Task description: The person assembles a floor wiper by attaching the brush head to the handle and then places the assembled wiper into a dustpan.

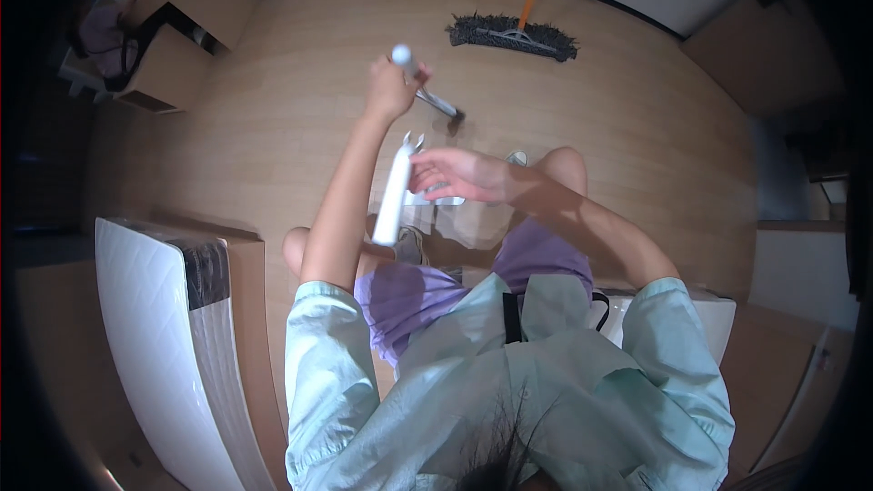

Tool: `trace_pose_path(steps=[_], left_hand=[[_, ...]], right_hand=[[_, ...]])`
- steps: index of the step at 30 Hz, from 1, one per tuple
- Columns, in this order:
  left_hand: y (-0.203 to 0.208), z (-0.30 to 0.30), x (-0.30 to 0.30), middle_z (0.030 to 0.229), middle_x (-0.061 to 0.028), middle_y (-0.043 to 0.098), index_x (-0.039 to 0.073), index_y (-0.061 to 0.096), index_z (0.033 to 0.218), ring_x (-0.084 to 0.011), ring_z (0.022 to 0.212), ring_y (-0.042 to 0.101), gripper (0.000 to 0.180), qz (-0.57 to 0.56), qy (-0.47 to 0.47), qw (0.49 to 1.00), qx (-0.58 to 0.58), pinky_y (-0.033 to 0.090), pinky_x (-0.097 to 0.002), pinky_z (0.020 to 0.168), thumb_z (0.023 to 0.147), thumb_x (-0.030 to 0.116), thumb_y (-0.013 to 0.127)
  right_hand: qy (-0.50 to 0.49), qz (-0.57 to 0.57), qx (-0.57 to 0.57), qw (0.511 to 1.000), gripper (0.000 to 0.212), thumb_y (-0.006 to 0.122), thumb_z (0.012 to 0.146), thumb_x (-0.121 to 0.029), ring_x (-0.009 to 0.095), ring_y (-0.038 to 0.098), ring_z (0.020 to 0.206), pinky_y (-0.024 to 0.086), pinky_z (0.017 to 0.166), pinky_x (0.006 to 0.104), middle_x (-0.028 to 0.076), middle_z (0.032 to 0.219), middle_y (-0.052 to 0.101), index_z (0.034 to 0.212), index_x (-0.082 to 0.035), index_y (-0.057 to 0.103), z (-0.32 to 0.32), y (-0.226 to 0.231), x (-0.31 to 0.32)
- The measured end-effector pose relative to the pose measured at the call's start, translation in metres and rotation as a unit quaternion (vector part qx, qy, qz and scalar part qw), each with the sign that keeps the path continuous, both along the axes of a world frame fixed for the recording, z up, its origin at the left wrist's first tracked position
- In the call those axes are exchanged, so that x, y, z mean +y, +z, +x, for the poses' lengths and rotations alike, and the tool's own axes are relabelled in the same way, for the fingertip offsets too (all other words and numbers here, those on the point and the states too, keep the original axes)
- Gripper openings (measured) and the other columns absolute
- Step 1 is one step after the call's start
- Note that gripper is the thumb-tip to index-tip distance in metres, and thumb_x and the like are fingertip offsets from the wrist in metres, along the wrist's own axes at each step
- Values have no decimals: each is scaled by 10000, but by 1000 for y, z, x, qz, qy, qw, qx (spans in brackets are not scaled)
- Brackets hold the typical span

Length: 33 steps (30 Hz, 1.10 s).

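My left hand (393, 91) is closed around a hammer, held out ahead over the floor. The hammer's pale shaft (436, 104) slants down to the right and ends in a dark, blurred head; its rounded white end sticks out above my fist. Nearer to me, my right hand (459, 175) has its fingers at the side of a long white bar (393, 200). The bar tilts, with two small prongs at its far end, and my fingertips are partly hidden behind it. Below that hand lies a flat whitish piece (446, 201), mostly covered.
A dust mop (514, 36) with an orange pole lies ahead. At left stand a white quilted panel (145, 309) and cardboard boxes (195, 0), one with a bag beside it. Another white piece (714, 318) is behind my right arm. My shoes and knees frame the wood-look floor (300, 100).
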<state>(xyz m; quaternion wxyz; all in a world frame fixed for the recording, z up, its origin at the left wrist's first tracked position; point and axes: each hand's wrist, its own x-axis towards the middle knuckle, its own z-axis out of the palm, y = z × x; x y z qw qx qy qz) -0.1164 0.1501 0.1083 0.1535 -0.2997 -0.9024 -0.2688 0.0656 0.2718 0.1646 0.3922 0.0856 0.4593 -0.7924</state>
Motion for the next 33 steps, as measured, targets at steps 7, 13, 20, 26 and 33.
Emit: trace_pose_path(steps=[7,13,20,26,33], left_hand=[[5,17,23,1010,-152,736,81,707,1125,-306,939,701,290,20,-111,945,-308,531,-389,845,913,278,687],[35,27,29,1154,-177,703,32,654,1249,-298,1069,666,353,-68,-217,906,-358,515,-386,935,922,164,661],[81,66,9,1248,-192,664,30,540,1397,-306,1167,634,551,-207,-218,864,-404,496,-364,982,918,252,698],[90,133,-74,1365,-257,567,-55,461,1436,-375,1181,618,709,15,-99,922,-375,483,-411,1002,896,326,717],[91,161,-70,1252,-310,622,-103,463,1411,-419,1168,616,667,131,-11,859,-495,473,-430,993,869,209,699]], right_hand=[[-237,227,171,929,496,572,998,-344,279,704,956,626,782,366,169,1077,619,1386,-69,431,-46,34,66],[-361,-12,-96,927,710,673,933,-339,397,617,1065,589,958,483,232,1193,503,1432,-46,262,-76,33,67],[-296,-301,-220,879,388,636,898,30,290,587,1017,593,877,382,210,1109,514,1231,90,445,-76,-117,81],[-46,-416,-313,852,222,542,918,91,213,605,967,555,847,273,219,1145,527,1125,158,499,-81,-117,141],[-113,-157,-245,950,172,548,918,-31,96,631,606,527,475,147,65,816,595,1058,64,517,-85,-41,137]])
